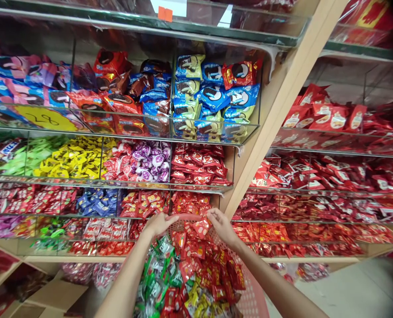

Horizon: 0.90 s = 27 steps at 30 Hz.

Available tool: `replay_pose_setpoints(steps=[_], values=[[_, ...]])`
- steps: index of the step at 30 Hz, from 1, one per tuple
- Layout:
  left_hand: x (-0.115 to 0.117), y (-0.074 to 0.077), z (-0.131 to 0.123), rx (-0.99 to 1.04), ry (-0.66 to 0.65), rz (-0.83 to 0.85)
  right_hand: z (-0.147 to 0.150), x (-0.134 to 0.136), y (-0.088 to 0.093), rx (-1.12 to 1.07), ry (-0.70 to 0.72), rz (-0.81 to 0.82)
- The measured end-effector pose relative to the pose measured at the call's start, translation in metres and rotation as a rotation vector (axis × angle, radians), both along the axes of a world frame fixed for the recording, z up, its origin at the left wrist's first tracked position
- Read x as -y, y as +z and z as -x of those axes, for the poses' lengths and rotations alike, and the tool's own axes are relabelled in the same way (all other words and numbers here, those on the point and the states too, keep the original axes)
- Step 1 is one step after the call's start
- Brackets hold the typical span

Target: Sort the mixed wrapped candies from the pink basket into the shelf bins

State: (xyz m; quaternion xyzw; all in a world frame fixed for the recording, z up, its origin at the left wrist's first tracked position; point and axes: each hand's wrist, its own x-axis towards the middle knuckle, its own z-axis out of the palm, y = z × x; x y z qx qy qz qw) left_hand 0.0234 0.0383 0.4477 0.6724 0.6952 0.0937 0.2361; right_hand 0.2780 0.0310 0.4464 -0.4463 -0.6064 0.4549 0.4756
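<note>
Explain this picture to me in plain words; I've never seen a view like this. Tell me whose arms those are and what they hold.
There is no machine here. The bare arms belong to a person, and the one picture comes from a camera worn on that person's head, looking forward and down. The left hand holds the far rim of a pink basket. The right hand is at that rim too, beside a red packet; which it grips is hard to tell. Wrapped sweets in green, red and yellow fill the basket. Beyond, shelves hold more packets.
</note>
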Motion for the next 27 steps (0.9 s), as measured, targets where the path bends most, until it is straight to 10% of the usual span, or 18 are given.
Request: replay_pose_setpoints(steps=[15,27], values=[[0.001,0.004,-0.004,-0.002,0.009,0.001,0.006,0.049,0.007,-0.058,0.234,0.38],[0.001,-0.001,-0.002,0.0,0.002,-0.03,0.021,0.062,0.021,0.713,0.612,-0.236]])
